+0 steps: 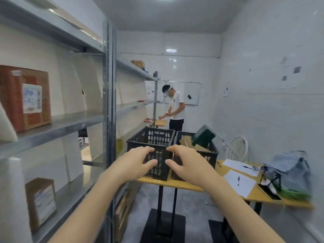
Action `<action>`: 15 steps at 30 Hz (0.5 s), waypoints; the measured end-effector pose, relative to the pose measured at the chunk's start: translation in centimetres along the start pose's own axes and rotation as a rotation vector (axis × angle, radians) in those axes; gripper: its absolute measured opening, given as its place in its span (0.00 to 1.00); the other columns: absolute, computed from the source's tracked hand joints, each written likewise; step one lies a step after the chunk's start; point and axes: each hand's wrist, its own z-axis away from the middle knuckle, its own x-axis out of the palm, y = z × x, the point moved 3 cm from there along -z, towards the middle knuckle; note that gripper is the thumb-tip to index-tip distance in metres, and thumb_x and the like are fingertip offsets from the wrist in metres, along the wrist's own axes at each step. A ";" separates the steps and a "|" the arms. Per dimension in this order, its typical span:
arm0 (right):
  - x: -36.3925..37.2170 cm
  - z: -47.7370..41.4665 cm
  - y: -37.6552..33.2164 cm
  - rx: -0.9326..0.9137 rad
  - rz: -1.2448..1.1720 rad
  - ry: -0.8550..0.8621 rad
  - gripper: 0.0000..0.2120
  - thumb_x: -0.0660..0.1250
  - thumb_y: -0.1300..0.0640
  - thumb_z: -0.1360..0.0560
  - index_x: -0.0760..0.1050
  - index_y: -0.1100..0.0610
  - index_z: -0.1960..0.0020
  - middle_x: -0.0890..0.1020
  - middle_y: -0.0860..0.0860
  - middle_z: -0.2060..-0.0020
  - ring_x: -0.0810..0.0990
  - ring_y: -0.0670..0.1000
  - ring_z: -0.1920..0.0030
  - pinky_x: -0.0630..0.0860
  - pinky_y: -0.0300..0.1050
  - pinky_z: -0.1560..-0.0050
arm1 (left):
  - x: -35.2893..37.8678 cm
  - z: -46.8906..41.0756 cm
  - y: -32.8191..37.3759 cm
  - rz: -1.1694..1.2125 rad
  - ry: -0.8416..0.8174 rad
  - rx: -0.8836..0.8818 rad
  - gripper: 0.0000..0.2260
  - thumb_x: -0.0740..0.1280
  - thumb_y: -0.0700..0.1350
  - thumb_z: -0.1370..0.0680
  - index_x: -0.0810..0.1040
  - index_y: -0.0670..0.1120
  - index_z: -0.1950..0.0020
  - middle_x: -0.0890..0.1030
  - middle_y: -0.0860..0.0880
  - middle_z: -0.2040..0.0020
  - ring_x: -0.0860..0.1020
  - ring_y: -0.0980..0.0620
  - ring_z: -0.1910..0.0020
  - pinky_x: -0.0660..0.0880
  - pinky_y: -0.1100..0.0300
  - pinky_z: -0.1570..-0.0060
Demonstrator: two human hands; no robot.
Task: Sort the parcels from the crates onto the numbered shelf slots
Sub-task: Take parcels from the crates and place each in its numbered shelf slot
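White-tiled walls enclose a narrow room with metal shelving (70,122) down the left and a yellow table (175,184) ahead carrying two black crates side by side. Both arms reach forward: the left hand (138,161) hangs before the left crate (150,137) and the right hand (186,163) before the right crate (211,152), fingers spread and loosely bent, holding nothing (whether the fingertips touch the crate walls cannot be told). A green parcel (203,135) leans tilted in the right crate, beyond the right hand, beside cardboard pieces (185,142). A brown parcel (26,99) stands on the middle shelf, a smaller parcel (41,201) below it.
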 end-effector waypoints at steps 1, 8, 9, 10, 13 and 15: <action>0.1 -1.1 1.5 0.026 0.000 0.005 0.21 0.62 0.45 0.21 0.67 0.46 0.29 0.76 0.44 0.36 0.75 0.46 0.38 0.74 0.45 0.39 | 0.6 -2.1 0.0 0.014 -0.012 0.015 0.24 0.61 0.58 0.20 0.64 0.54 0.25 0.70 0.54 0.28 0.70 0.54 0.32 0.70 0.53 0.33; 2.1 -8.9 12.2 0.139 0.010 0.007 0.21 0.62 0.46 0.20 0.67 0.46 0.28 0.75 0.43 0.34 0.73 0.44 0.35 0.73 0.43 0.36 | 6.4 -15.5 -1.5 0.059 -0.098 0.091 0.24 0.62 0.59 0.20 0.64 0.56 0.25 0.70 0.56 0.28 0.69 0.56 0.31 0.70 0.53 0.33; 2.6 -10.0 13.9 0.151 0.010 0.002 0.21 0.62 0.47 0.20 0.67 0.47 0.28 0.74 0.43 0.33 0.73 0.44 0.34 0.72 0.42 0.36 | 7.3 -17.4 -1.8 0.056 -0.109 0.095 0.24 0.62 0.59 0.20 0.63 0.56 0.25 0.69 0.56 0.28 0.69 0.57 0.31 0.69 0.53 0.32; 3.0 -11.2 15.7 0.161 0.009 -0.001 0.21 0.62 0.47 0.20 0.67 0.47 0.28 0.74 0.43 0.33 0.72 0.44 0.34 0.71 0.42 0.35 | 8.2 -19.4 -2.3 0.052 -0.119 0.099 0.25 0.61 0.59 0.21 0.63 0.56 0.25 0.69 0.56 0.28 0.68 0.57 0.30 0.69 0.53 0.32; 4.4 -15.4 21.5 0.179 0.013 0.006 0.23 0.63 0.47 0.20 0.65 0.47 0.27 0.72 0.44 0.31 0.71 0.45 0.32 0.69 0.41 0.34 | 10.6 -25.7 -3.4 0.033 -0.115 0.101 0.26 0.61 0.60 0.21 0.62 0.56 0.24 0.67 0.56 0.27 0.67 0.58 0.29 0.69 0.56 0.32; 5.1 -18.4 25.1 0.204 0.021 0.008 0.25 0.63 0.46 0.21 0.63 0.47 0.26 0.71 0.45 0.30 0.70 0.46 0.31 0.68 0.42 0.33 | 11.7 -29.8 -3.8 0.012 -0.129 0.093 0.28 0.59 0.61 0.21 0.58 0.56 0.23 0.63 0.56 0.24 0.65 0.57 0.28 0.67 0.56 0.30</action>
